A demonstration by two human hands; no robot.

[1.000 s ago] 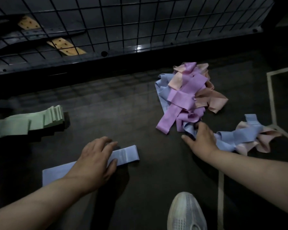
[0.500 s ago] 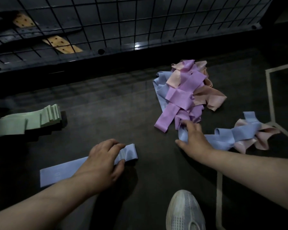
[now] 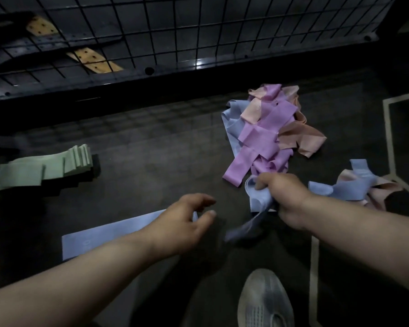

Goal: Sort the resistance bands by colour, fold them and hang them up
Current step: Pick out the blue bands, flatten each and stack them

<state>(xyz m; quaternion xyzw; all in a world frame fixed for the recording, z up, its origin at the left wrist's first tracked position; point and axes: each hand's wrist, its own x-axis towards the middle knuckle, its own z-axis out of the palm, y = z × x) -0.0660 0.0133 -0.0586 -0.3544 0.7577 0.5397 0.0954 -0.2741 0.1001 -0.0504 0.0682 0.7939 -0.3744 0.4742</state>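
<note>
Right hand point(image 3: 286, 197) clenched round blue band point(image 3: 257, 197) beside mixed pile point(image 3: 265, 128). Left hand point(image 3: 184, 223) released, fingers spread, apparently above flat blue band point(image 3: 109, 234).

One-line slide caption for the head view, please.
Sorting bands: right hand grips a crumpled blue band beside the mixed pile; left hand open over the flat blue band.

We get one view: head-worn, wide-angle, facing forward and steeply down at the dark matte floor point(image 3: 151, 149). It's close in. The bare forearms point(image 3: 80, 267) enter from the bottom corners, the left hand point(image 3: 182, 223) and right hand point(image 3: 286, 197) sit mid-frame, and a pale grey knit shoe point(image 3: 265, 300) is at the bottom edge. The farthest thing, a black wire grid panel point(image 3: 198, 27), spans the top, its base rail tilted up to the right.
</note>
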